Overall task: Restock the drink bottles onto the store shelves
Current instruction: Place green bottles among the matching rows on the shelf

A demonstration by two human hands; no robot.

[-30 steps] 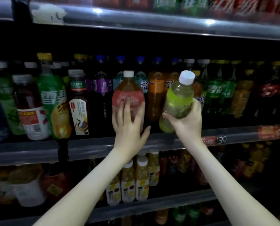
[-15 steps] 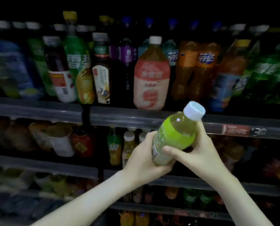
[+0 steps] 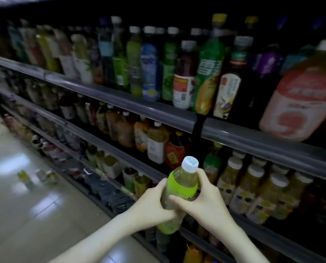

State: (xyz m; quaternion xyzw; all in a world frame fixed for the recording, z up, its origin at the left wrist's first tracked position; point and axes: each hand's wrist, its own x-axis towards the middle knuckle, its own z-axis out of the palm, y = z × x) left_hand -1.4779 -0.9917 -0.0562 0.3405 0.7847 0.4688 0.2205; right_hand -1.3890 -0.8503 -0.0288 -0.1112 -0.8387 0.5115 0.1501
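Head view, far left: pale glossy floor (image 3: 25,215), with a small yellow bottle (image 3: 23,176) standing on it and some blurred packs (image 3: 46,176) just beside, too smeared to name. Rightward, long grey shelf rail (image 3: 120,95) slanting across, with upright drinks packed behind it and further stocked tiers below, the far ones lost in blur.

Low centre, left hand (image 3: 150,203) gripping the lower body of the green-labelled bottle (image 3: 179,188) from the left, fingers curled round it and pressed close together. Bottle itself in the air in front of the lower tiers, on no shelf, tilted with its white cap (image 3: 190,164) up and leaning toward the shelves; pale yellowish liquid inside. Right hand (image 3: 205,204) clamped on the same bottle from the other side, thumb laid across the front just under the green label, fingers wrapped behind at label height. Both forearms bare, reaching up from the bottom edge.

Above, on the upper tier, a tall green bottle (image 3: 208,69) with a yellow cap, between a red drink (image 3: 183,82) and a dark bottle (image 3: 229,88). To the right of the hands, white-capped yellow juice bottles (image 3: 253,188) in rows. Far right, a large pink-labelled bottle (image 3: 298,99) at the upper shelf's front edge.
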